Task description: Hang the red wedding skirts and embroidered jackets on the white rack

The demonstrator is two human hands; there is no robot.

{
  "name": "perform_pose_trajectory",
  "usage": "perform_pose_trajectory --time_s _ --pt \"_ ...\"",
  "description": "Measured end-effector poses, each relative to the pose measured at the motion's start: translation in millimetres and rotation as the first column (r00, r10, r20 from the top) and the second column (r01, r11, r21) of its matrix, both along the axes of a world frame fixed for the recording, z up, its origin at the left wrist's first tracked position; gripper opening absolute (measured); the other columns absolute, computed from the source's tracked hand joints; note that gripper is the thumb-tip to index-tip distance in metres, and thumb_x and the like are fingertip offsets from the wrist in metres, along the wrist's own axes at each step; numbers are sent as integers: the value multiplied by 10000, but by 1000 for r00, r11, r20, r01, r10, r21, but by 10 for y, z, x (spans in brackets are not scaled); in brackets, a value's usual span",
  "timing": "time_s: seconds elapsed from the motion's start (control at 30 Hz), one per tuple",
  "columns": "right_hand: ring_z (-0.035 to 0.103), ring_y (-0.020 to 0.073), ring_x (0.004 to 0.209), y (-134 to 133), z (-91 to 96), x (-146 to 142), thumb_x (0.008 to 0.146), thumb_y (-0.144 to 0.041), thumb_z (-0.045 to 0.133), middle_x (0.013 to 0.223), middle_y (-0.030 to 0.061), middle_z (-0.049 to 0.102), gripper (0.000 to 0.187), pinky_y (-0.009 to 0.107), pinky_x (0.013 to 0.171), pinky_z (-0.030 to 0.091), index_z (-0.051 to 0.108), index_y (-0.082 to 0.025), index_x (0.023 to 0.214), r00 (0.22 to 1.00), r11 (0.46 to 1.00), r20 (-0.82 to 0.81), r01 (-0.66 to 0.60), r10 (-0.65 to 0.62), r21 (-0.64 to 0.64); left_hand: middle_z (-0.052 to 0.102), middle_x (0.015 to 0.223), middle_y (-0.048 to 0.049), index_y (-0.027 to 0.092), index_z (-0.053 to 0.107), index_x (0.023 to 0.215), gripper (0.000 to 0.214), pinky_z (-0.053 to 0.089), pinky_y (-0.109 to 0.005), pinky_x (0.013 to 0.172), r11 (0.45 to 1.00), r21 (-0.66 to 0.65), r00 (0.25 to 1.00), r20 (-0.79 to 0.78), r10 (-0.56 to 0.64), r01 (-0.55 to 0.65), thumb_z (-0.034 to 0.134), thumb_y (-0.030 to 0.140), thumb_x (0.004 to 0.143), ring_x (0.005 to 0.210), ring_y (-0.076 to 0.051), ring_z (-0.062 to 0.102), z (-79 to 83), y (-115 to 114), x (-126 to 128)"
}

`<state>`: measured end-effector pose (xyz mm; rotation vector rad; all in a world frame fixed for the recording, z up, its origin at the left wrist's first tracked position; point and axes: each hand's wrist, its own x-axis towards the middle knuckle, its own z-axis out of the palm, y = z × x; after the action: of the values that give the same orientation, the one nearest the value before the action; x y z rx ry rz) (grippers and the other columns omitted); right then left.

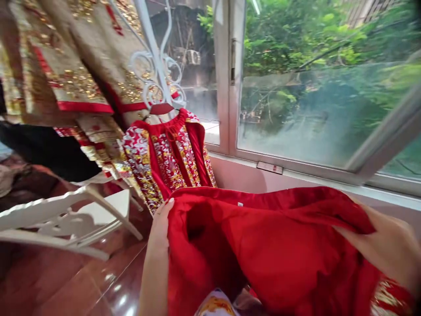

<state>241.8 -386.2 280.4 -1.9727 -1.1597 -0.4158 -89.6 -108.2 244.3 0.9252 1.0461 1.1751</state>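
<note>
A big red garment (pixel 279 250) with a plain lining fills the lower middle and right of the head view. My left hand (pixel 160 224) grips its left edge, fingers curled over the cloth. My right hand (pixel 388 245) grips the right side, blurred, with cloth bunched over the fingers. Gold embroidery (pixel 388 298) shows at the lower right hem.
A red and gold patterned dress (pixel 171 162) hangs from a white scrolled garment rack (pixel 158 74). More embroidered gold-red clothes (pixel 66 74) hang at the upper left. White rack feet (pixel 82 210) stand on a glossy brown floor (pixel 66 285). A window (pixel 312 87) with greenery outside lies ahead.
</note>
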Motion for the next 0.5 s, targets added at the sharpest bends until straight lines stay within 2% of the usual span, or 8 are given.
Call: perform_pose_trajectory --time_s 0.07,0.1,0.2,0.27,0.33,0.37,0.43,0.5 --pt "638 221 626 585 43 -140 651 -390 652 789 48 707 406 326 561 472 648 -327 1052 977 976 29 -214 213 44 700 866 -58 184 591 961 374 558 -334 754 974 54 974 -22 223 -222 641 404 663 871 -226 666 42 75 -234" --pt "652 223 679 877 58 -223 653 -358 647 871 50 709 478 323 590 493 612 -307 1127 944 943 27 -330 329 55 696 913 -63 193 581 1005 391 557 -340 776 942 95 944 -44 328 -323 628 411 683 904 -230 659 67 100 -323" --pt "658 230 886 1725 72 -525 641 -221 626 1105 59 660 692 324 737 524 464 -240 1313 768 769 -65 -639 637 -7 665 1036 -71 230 546 1117 435 554 -377 818 845 287 854 -138 502 -451 543 477 759 975 -244 635 154 89 -466" --pt "642 206 957 2243 61 -771 647 -122 550 1143 41 645 638 317 825 505 498 -233 1274 578 580 -139 -814 804 -30 631 1114 -69 263 524 1177 474 551 -389 828 750 465 767 -205 608 -470 530 500 766 1007 -255 620 214 14 -433" --pt "642 173 938 2710 52 -1045 641 -51 478 1069 23 670 528 290 831 495 596 -223 1126 334 337 -168 -941 928 -8 556 1243 -62 302 456 1271 614 548 -383 831 641 636 656 -267 705 -430 595 510 710 1050 -267 598 261 -70 -296" --pt "645 159 893 2920 53 -1188 632 -29 457 1001 20 684 483 269 798 499 625 -209 1048 208 212 -165 -977 964 7 521 1289 -57 318 417 1311 721 549 -382 823 615 696 601 -325 730 -371 641 520 657 1063 -276 590 275 -96 -201" --pt "641 136 804 3291 70 -1476 609 3 433 887 18 690 420 231 728 498 644 -179 923 3 11 -122 -998 993 61 526 1290 -60 332 370 1357 920 553 -400 770 658 717 463 -514 722 -229 716 548 532 1027 -306 603 274 -88 -8" --pt "634 126 793 3585 111 -1755 602 20 430 866 23 687 391 214 722 494 640 -162 878 -127 -119 -59 -986 990 120 618 1158 -74 316 410 1343 964 547 -429 698 722 656 252 -677 692 -219 737 569 471 909 -328 639 239 3 110"
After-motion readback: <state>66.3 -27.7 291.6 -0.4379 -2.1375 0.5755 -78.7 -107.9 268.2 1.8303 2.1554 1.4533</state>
